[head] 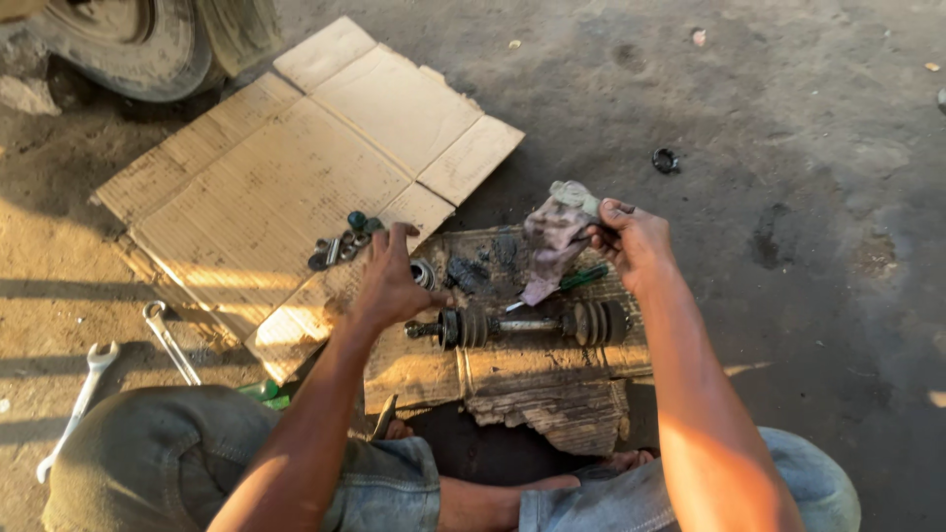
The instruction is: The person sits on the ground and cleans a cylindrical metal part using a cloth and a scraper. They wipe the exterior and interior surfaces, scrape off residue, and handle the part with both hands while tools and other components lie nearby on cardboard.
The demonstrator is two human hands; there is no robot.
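A greasy drive shaft (527, 323) with two black rubber boots lies across a worn wooden board (552, 384) in front of my knees. My left hand (390, 281) hovers over its left end with fingers spread, beside a small metal ring (424, 273). My right hand (634, 241) is raised above the board and grips a dirty rag (552, 241) that hangs down. Under the rag lies a green-handled screwdriver (576, 281). A dark lump of grease (471, 273) sits on the board.
A flattened cardboard sheet (296, 167) lies to the left with small metal parts (345, 241) on its edge. Two spanners (168, 340) (79, 404) lie on the dirt at left. A vehicle tyre (128, 44) stands top left. A black ring (665, 160) lies on the concrete.
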